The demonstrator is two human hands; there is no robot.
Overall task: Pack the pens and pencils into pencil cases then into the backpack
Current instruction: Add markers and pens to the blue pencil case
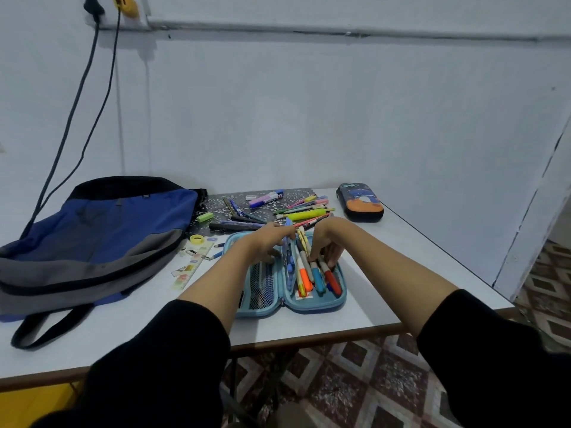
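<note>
Filling underway: left hand [265, 244] flat on the case [309, 308], right hand [328, 242] curled among pens [318, 276], grip unclear; next, gather the heap [298, 211].

The person wears a black top with long sleeves. The left sleeve [160, 359] at seven o'clock and the right sleeve [494, 350] at five o'clock end in loose, plain cuffs near the elbows. Bare forearms run on to the left grip [262, 245] and the right grip [327, 242].
</note>
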